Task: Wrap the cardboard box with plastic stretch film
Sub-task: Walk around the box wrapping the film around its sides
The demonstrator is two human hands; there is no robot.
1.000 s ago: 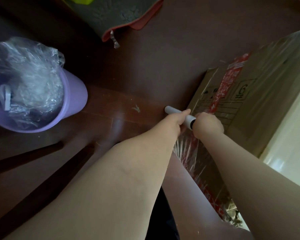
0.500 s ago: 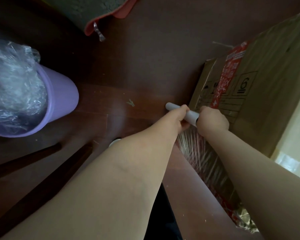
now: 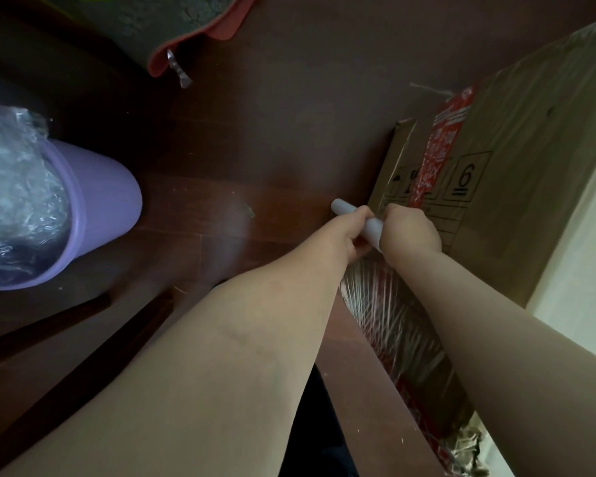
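- Film roll (image 3: 372,228): a pale grey tube at centre right of the frame, just beside the box's printed face. Its long axis slants from upper left to lower right, and its bare end pokes out to the upper left.
- Left grip (image 3: 350,232): fingers curled round the tube near that free end.
- Right grip (image 3: 410,232): clenched on the tube's other end, against the cardboard.
- Stretch film (image 3: 386,304): a clear, wrinkled, glinting sheet that runs from the roll towards the lower right, along the box's side.
- Cardboard box (image 3: 530,166): brown, on the dark wooden floor (image 3: 272,115) at the right of the frame. It has a red printed tape strip (image 3: 437,149) and a "6" stacking mark.
- Purple bin (image 3: 97,215): at the left of the frame, stuffed with crumpled clear plastic (image 3: 14,187).
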